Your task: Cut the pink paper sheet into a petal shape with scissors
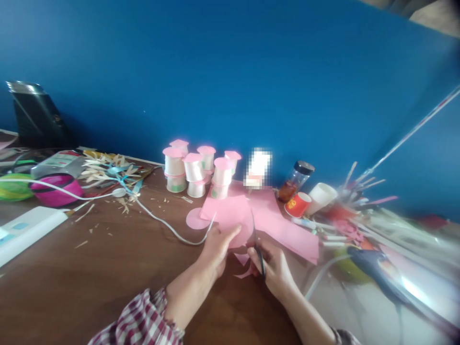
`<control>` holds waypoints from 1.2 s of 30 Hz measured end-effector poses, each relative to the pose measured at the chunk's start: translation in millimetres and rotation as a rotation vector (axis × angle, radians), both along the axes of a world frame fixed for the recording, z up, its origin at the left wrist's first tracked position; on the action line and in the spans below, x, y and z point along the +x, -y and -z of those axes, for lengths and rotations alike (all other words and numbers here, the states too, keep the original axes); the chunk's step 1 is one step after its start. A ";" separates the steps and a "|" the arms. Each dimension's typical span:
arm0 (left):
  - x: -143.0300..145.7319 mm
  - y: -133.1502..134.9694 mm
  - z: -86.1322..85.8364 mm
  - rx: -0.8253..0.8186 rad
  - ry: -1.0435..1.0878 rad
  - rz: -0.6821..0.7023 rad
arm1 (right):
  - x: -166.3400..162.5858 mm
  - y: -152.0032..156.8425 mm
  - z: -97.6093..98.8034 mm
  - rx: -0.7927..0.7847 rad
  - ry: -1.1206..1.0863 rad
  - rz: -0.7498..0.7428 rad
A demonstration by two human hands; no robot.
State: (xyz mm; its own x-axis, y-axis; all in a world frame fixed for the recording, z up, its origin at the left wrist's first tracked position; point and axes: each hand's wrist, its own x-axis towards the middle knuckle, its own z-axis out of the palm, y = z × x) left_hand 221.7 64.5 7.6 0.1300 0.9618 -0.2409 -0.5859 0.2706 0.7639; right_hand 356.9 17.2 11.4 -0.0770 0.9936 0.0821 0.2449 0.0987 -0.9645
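So, low in the middle of the frame both hands are on a pink sheet (233, 213) lying on the brown bench (108, 268). The left hand (217, 247) has its grip closed on the sheet's near edge, thumb on top. The right hand (275, 270), just beside it, has its grip wrapped round the scissors (256, 237). The blades point up the frame into the paper, but I can't tell how far apart they are. A couple of pink scraps (245, 274) lie between the wrists.

A cut pink disc (194, 219) sits just left of the sheet, near a white cable (161, 223) that snakes off to the left. Behind the sheet, centre frame against the blue wall (251, 72), is a cluster of ribbon spools (194, 170) with pink caps. Right of those are a jar (295, 181), a red cup (298, 205) and a white cup (322, 195), all close together. The far right is blurry, though a glue gun (373, 266) lies there. On the left edge are a magenta bowl (57, 189) and a white power strip (28, 230).
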 end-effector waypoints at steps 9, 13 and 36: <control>-1.5 0.2 0.0 0.012 -0.018 0.014 | 0.6 0.9 -1.2 0.001 0.024 -0.005; -1.6 -0.8 -0.2 0.023 -0.007 0.025 | -0.4 1.1 -4.6 0.010 0.041 -0.012; -6.9 -6.2 -1.5 -0.013 -0.051 0.082 | 1.5 0.2 -2.1 -0.031 0.016 -0.026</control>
